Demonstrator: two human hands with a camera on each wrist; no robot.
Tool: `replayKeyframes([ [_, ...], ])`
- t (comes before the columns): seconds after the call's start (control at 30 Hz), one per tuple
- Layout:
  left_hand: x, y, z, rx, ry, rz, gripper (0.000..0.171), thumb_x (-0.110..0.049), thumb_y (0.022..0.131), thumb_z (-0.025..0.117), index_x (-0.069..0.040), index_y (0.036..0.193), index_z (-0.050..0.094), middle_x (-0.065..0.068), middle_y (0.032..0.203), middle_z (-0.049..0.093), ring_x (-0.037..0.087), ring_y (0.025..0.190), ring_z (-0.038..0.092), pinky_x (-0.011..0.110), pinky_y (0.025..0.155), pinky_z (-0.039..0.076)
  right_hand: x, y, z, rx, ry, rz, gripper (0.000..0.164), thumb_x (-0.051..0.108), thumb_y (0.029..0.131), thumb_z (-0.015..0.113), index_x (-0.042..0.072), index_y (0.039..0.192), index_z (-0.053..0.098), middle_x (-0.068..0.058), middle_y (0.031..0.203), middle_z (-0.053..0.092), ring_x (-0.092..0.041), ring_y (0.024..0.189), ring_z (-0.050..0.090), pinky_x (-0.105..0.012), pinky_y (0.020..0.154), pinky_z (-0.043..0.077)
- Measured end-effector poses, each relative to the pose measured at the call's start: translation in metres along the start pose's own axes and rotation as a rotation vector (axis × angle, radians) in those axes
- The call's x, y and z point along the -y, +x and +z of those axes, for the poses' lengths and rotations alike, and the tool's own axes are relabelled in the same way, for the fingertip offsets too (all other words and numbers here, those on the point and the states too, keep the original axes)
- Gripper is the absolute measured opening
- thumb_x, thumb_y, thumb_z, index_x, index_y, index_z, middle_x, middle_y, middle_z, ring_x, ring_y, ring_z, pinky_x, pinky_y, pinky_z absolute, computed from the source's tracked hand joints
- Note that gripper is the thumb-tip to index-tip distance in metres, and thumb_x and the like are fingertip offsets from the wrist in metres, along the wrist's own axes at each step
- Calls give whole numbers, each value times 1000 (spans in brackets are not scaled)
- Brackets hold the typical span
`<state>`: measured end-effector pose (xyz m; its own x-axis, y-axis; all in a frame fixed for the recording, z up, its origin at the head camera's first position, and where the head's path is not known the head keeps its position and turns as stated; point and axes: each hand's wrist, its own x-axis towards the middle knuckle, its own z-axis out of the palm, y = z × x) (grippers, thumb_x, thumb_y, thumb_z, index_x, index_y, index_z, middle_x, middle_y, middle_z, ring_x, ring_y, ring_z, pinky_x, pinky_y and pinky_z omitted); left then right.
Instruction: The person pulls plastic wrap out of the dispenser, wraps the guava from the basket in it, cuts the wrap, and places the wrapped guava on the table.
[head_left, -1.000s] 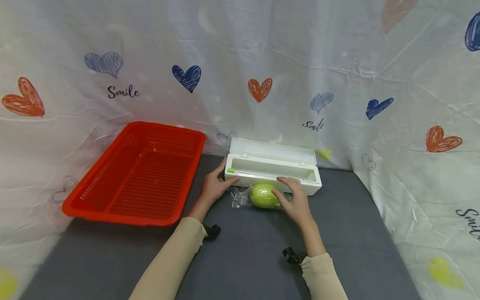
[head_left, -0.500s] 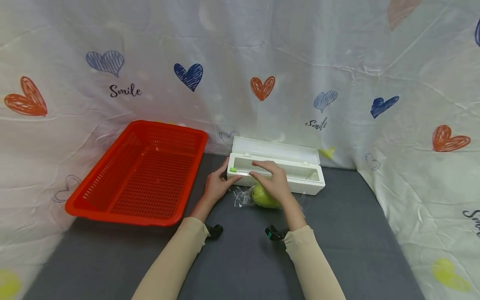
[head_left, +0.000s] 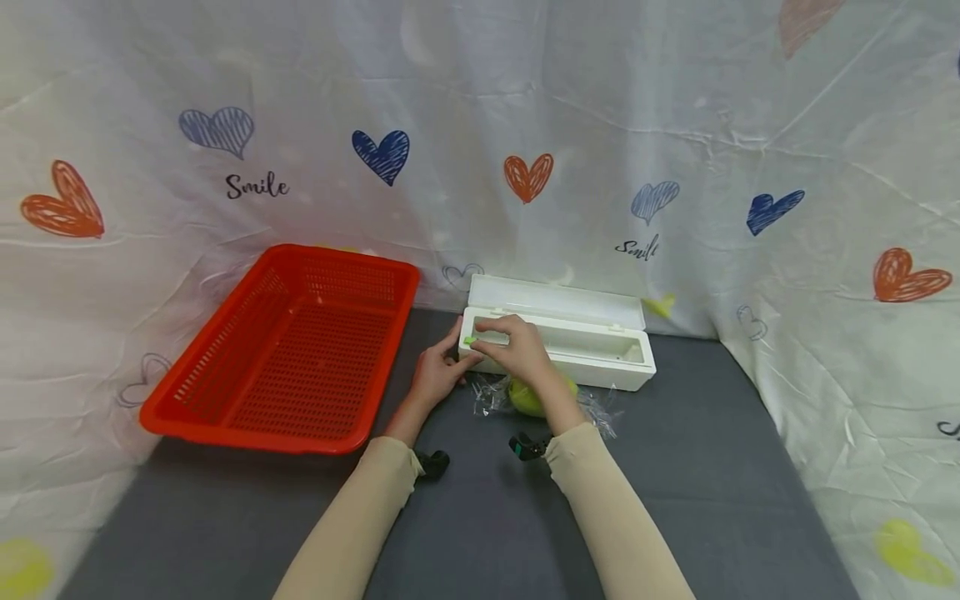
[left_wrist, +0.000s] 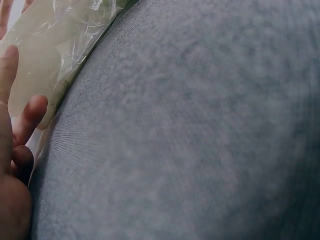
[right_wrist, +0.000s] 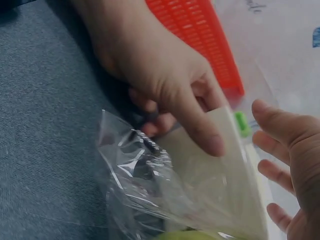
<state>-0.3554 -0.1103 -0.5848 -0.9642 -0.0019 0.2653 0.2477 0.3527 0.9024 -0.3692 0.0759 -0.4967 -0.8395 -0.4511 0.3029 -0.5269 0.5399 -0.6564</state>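
A long white plastic wrap dispenser (head_left: 600,367) lies with its lid raised at the back. My left hand (head_left: 437,373) grips its left end, the thumb on the front face, as the right wrist view also shows. A small green slider (right_wrist: 242,124) sits on the rim at that end. Over it hovers my right hand (head_left: 517,354), thumb and fingers spread apart and holding nothing. In front of the dispenser lies a round green fruit (head_left: 525,400) in clear plastic film (right_wrist: 135,172), partly hidden by the right forearm.
A red perforated basket (head_left: 281,440) stands on the left of the grey-covered table (head_left: 480,517). Behind everything hangs a white cloth (head_left: 450,83) with printed hearts, close to the dispenser's lid.
My right hand has left the green fruit and moved left across the dispenser to the green slider. The left hand keeps its place at the dispenser's left end.
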Motion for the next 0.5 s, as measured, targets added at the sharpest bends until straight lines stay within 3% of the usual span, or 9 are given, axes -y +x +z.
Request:
replayKeyframes([
  [0.1,1,0,0,-5,-8,15,83,-17,93,84,-17,164,41,25,123,74,15,48,62,26,51,49,-2,1,5,20,36,26,36,24,96,81,8,128,78,-9,129,75,-29,126,66,-47,106,54],
  [0.13,1,0,1,-7,-9,14,83,-17,93,84,-17,164,41,25,124,74,15,48,61,26,51,48,-3,2,6,24,50,37,35,24,97,81,8,128,78,-9,130,75,-29,127,66,-47,106,54],
  [0.2,1,0,1,-8,-15,14,83,-16,93,84,-16,164,41,25,118,75,14,48,62,25,51,48,-4,2,9,24,74,52,33,23,97,80,8,127,79,-10,130,75,-30,128,66,-47,106,54],
  [0.33,2,1,2,-7,-21,7,84,-15,93,84,-17,164,40,23,87,76,15,48,62,26,50,49,-5,4,11,15,77,79,28,22,97,80,9,123,80,-10,126,77,-29,124,68,-46,104,55],
  [0.5,1,1,1,-8,-21,-1,85,-14,92,85,-16,165,39,19,71,72,16,48,62,26,50,48,-7,6,13,12,48,108,23,23,96,81,11,117,83,-8,119,79,-27,114,72,-44,96,58],
])
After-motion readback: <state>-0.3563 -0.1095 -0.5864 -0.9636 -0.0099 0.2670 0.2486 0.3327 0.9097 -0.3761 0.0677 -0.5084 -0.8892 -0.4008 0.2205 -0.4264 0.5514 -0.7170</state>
